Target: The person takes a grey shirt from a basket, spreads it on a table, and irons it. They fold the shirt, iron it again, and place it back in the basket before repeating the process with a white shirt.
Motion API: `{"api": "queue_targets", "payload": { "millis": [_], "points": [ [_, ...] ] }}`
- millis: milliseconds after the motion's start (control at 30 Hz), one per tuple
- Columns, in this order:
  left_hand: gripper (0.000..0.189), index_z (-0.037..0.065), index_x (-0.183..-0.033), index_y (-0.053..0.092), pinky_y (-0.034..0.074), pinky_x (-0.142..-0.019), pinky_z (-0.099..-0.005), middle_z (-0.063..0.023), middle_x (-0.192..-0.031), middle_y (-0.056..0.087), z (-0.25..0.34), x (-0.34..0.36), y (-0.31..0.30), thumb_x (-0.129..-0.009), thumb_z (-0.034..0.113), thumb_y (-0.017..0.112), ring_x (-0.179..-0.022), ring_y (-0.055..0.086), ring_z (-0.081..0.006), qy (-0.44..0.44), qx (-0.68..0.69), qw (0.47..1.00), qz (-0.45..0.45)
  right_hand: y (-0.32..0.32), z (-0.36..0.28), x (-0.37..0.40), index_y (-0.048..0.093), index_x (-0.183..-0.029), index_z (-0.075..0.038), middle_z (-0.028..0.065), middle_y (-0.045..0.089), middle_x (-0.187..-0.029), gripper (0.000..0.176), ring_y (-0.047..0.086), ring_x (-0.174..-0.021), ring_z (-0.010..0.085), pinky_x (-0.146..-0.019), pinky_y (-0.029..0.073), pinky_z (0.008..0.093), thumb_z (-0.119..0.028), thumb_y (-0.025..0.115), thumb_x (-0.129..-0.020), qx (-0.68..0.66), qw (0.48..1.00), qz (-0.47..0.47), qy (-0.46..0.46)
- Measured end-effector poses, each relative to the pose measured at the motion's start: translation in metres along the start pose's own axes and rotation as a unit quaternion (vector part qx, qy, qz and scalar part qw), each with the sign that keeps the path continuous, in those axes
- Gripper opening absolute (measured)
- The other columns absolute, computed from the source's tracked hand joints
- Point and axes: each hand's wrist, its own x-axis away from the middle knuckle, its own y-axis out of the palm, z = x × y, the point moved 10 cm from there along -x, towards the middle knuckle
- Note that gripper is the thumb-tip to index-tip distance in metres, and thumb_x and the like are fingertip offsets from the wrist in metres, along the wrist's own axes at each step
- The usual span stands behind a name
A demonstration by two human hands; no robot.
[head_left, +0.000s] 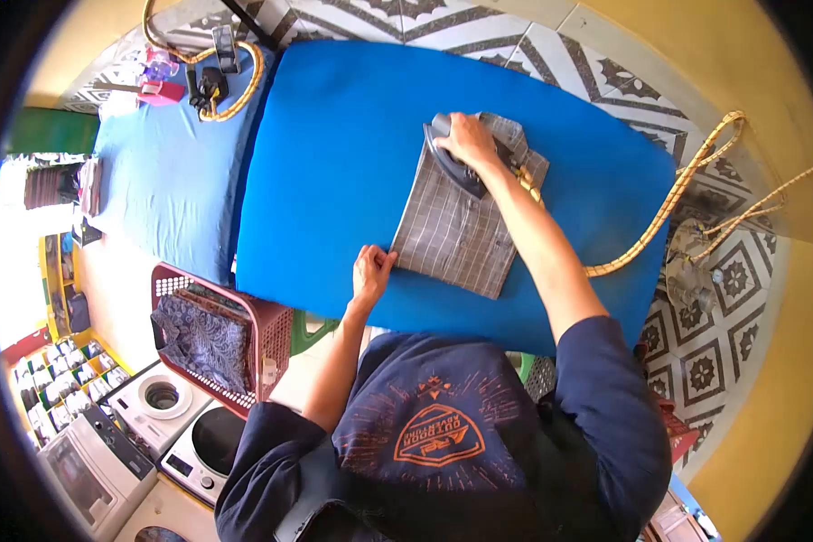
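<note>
A folded grey checked shirt (456,239) lies on the blue padded ironing table (325,154). My right hand (470,142) is wrapped round the handle of a dark iron (452,166), which rests on the upper part of the cloth. The iron's yellow cord runs behind my right forearm. At the shirt's left lower corner is my left hand (372,273), its fingers closed in a pinch at the cloth edge. The iron's soleplate is hidden against the fabric.
A second blue-covered table (167,190) adjoins on the left, with another iron (210,88) on it. A yellow-wrapped cord (664,217) loops at the right. Below left stand a red basket of folded clothes (275,343) and several washing machines (158,397).
</note>
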Motion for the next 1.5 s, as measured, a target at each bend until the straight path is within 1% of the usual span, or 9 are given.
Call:
{"api": "queue_targets", "payload": {
  "millis": [233,500,567,700,800,833,933,1033,1500],
  "points": [
    [0.032,0.002,-0.073,0.059,0.046,-0.063,-0.0401,-0.0119,-0.073,0.057,-0.005,-0.001,-0.002,-0.088,0.026,0.075,-0.066,0.057,-0.0267,0.017,0.024,1.0,-0.011,0.054,-0.031,0.058,0.071,-0.093,0.003,0.0267,0.071,-0.089,0.055,0.072,-0.086,0.0393,-0.077,0.058,0.0471,-0.044,0.085,-0.069,0.016,0.963,-0.252,-0.095],
    [0.024,0.001,-0.096,0.063,0.047,-0.069,-0.0414,-0.0164,-0.089,0.062,0.022,-0.022,-0.037,-0.1,0.025,0.058,-0.076,0.058,-0.0321,-0.016,0.092,0.996,0.002,0.062,-0.064,0.151,0.069,-0.116,-0.005,0.0229,0.071,-0.106,0.052,0.069,-0.099,0.0403,-0.086,0.055,0.0488,-0.04,0.079,-0.079,0.028,0.983,-0.181,-0.011],
    [0.022,0.002,-0.102,0.062,0.047,-0.08,-0.0418,-0.0165,-0.096,0.062,0.097,-0.041,-0.057,-0.104,0.02,0.049,-0.089,0.058,-0.0342,0.183,0.091,0.978,0.039,0.068,-0.059,0.149,0.069,-0.117,-0.005,0.0212,0.072,-0.107,0.053,0.068,-0.1,0.0399,-0.086,0.055,0.0496,-0.04,0.08,-0.079,0.033,0.983,-0.183,0.004],
    [0.031,0.004,-0.118,0.06,0.04,-0.097,-0.0475,-0.0177,-0.113,0.062,0.181,-0.081,-0.047,-0.107,0.025,0.04,-0.11,0.056,-0.0368,0.28,0.126,0.952,0.009,0.045,-0.074,0.189,0.07,-0.116,-0.007,0.0204,0.072,-0.105,0.048,0.068,-0.102,0.0392,-0.087,0.052,0.0517,-0.04,0.077,-0.081,0.043,0.976,-0.208,0.047],
    [0.042,0.004,-0.136,0.052,0.032,-0.112,-0.0491,-0.0189,-0.136,0.055,0.191,-0.102,0.002,-0.108,0.031,0.035,-0.134,0.045,-0.0372,0.344,0.048,0.935,-0.065,0.05,-0.065,0.247,0.07,-0.119,-0.009,0.0247,0.07,-0.103,0.051,0.065,-0.103,0.0405,-0.088,0.05,0.0564,-0.043,0.075,-0.082,-0.003,0.978,-0.155,0.142],
    [0.042,0.004,-0.136,0.052,0.032,-0.112,-0.0491,-0.0189,-0.136,0.055,0.188,-0.11,0.016,-0.108,0.031,0.035,-0.134,0.045,-0.0372,0.353,0.054,0.931,-0.072,0.054,-0.058,0.266,0.072,-0.112,-0.008,0.0234,0.072,-0.099,0.047,0.069,-0.095,0.0405,-0.084,0.054,0.0513,-0.042,0.079,-0.079,0.012,0.986,-0.053,0.16],
    [0.059,0.006,-0.157,0.023,0.015,-0.123,-0.0483,-0.0146,-0.164,0.024,0.157,-0.133,0.08,-0.108,0.038,0.032,-0.154,0.015,-0.0307,0.395,-0.116,0.904,-0.111,0.079,-0.02,0.293,0.071,-0.115,-0.008,0.0235,0.072,-0.101,0.052,0.069,-0.095,0.0415,-0.084,0.054,0.0509,-0.046,0.078,-0.079,-0.048,0.964,-0.06,0.253],
    [0.062,0.007,-0.158,0.021,0.014,-0.123,-0.0503,-0.0126,-0.165,0.022,0.132,-0.155,0.1,-0.108,0.041,0.031,-0.154,0.015,-0.0288,0.409,-0.242,0.877,-0.076,0.039,0.028,0.306,0.071,-0.108,-0.004,0.0241,0.071,-0.101,0.054,0.068,-0.095,0.0433,-0.082,0.054,0.0511,-0.046,0.081,-0.075,-0.085,0.908,0.085,0.402],
    [0.061,0.014,-0.161,0.017,0.005,-0.124,-0.0516,-0.0029,-0.167,0.016,0.142,-0.189,0.117,-0.108,0.044,0.023,-0.155,0.011,-0.0194,0.361,-0.308,0.872,-0.116,-0.077,0.227,0.122,0.07,-0.106,0.004,0.0268,0.07,-0.109,0.07,0.068,-0.103,0.043,-0.088,0.054,0.0503,-0.05,0.087,-0.065,-0.11,0.827,0.213,0.508]
  ]
}}
